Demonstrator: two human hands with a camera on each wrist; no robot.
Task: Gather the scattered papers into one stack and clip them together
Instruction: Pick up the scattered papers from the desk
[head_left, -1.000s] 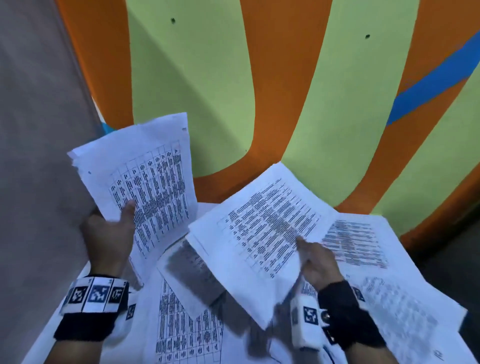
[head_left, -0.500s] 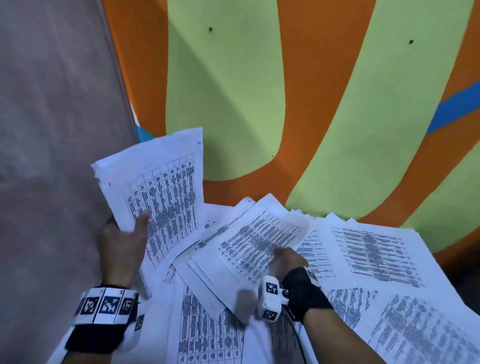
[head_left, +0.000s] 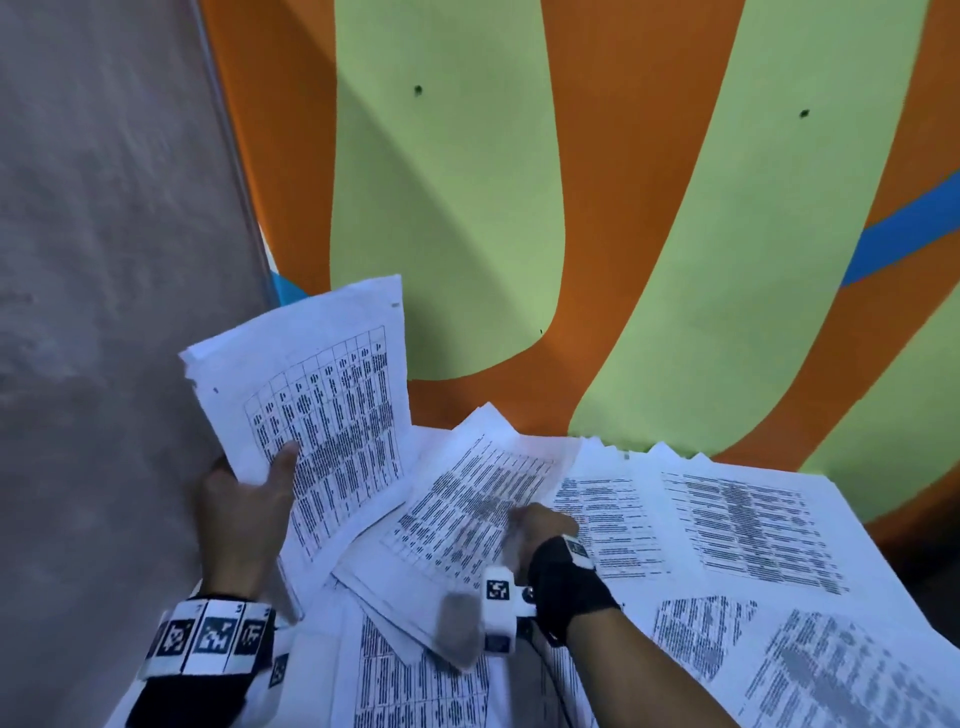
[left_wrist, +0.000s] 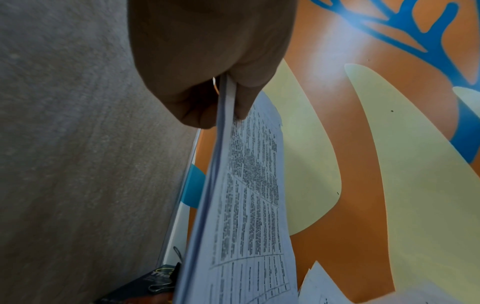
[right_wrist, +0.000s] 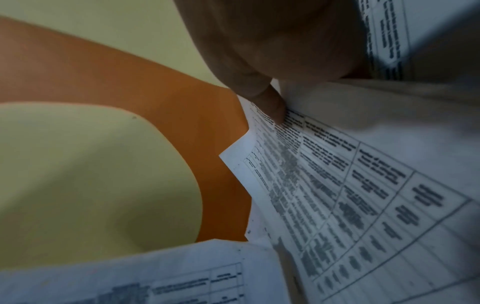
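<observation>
My left hand (head_left: 254, 467) holds a stack of printed papers (head_left: 322, 405) upright at the left, thumb across the front sheet. The left wrist view shows the stack (left_wrist: 246, 195) edge-on, pinched between thumb and fingers (left_wrist: 197, 98). My right hand (head_left: 530, 519) pinches a few printed sheets (head_left: 467, 509) at their right edge, low over the table and just right of the stack. In the right wrist view the thumb (right_wrist: 270, 105) presses on the top sheet (right_wrist: 337, 185). More loose papers (head_left: 743, 525) lie spread over the table to the right and in front.
A wall painted orange and green (head_left: 467, 208) rises right behind the table. A grey wall (head_left: 104, 312) closes the left side. A dark box with binder clips (left_wrist: 161, 286) lies at the table's far left corner, behind the held stack.
My right hand has lowered its sheets from a raised position toward the table and drawn them left, closer to the stack. My left hand keeps holding the stack upright.
</observation>
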